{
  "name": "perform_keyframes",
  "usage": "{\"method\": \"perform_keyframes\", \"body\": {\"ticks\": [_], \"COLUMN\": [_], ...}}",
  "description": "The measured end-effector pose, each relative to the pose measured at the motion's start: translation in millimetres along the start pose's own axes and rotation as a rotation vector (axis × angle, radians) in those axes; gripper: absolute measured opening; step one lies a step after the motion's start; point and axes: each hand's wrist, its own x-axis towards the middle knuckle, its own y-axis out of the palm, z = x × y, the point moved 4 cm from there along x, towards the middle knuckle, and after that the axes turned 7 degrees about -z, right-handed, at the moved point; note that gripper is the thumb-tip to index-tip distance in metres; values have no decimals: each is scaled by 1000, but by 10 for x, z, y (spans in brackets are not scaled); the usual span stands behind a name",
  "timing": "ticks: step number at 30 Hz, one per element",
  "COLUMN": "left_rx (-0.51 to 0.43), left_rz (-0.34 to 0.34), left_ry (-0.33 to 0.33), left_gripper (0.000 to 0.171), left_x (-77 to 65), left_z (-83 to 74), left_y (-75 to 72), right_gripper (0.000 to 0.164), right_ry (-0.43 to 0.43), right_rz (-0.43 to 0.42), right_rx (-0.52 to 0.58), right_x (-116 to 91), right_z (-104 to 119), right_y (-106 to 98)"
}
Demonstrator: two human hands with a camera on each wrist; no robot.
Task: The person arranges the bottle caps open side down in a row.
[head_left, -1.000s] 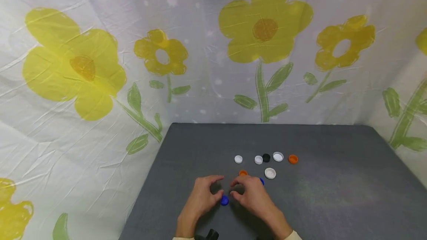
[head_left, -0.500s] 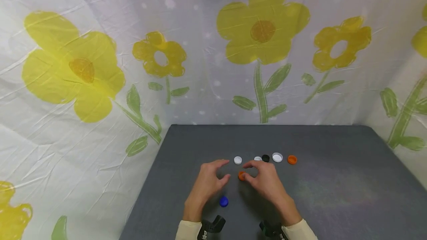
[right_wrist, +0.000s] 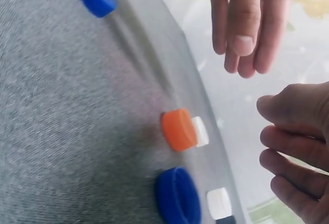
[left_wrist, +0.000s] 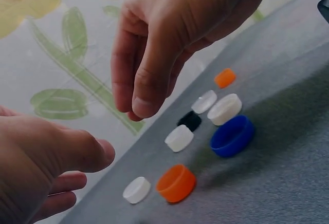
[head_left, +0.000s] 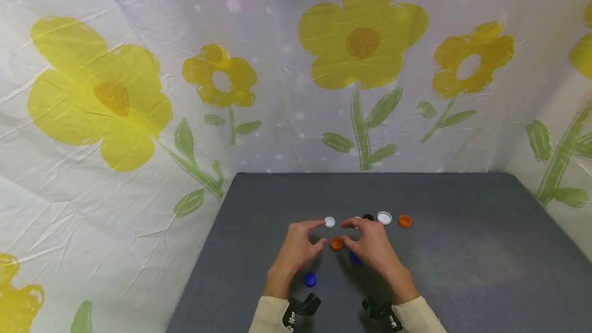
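In the head view my left hand (head_left: 298, 251) and right hand (head_left: 372, 245) hover above the table facing each other, fingers loosely bent and holding nothing. Between them lies an orange bottle cap (head_left: 336, 243), hollow side up. Close to the left fingertips is a small white cap (head_left: 330, 222). A blue cap (head_left: 355, 257) peeks out under my right hand; the left wrist view shows this wide blue cap (left_wrist: 232, 136) fully. Nearer the front lies another blue cap (head_left: 310, 279). My right hand hides a larger white cap (left_wrist: 225, 109) from the head camera.
Beyond the right hand stand a black cap (head_left: 368, 217), a white cap (head_left: 384, 218) and a second orange cap (head_left: 405, 221). The dark grey table (head_left: 462, 271) ends at a white cloth (head_left: 277, 132) printed with yellow flowers. Black bands circle both wrists.
Both hands have moved forward from around the near blue cap toward the orange cap, with the left shifting right. The caps stay where they were.
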Motion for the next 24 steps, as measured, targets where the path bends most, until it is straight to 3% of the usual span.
{"method": "perform_keyframes", "body": {"ticks": [14,24], "left_rx": [-11,27], "left_rz": [69,67], "left_ry": [-40,-28], "left_gripper": [39,34], "left_x": [4,-30], "left_z": [97,141], "left_y": [289,441], "right_gripper": [27,29], "right_ry": [14,16], "right_rz": [47,58], "right_rx": [-25,-72], "right_x": [-38,-77], "right_z": [-121,-192], "right_y": [170,300]}}
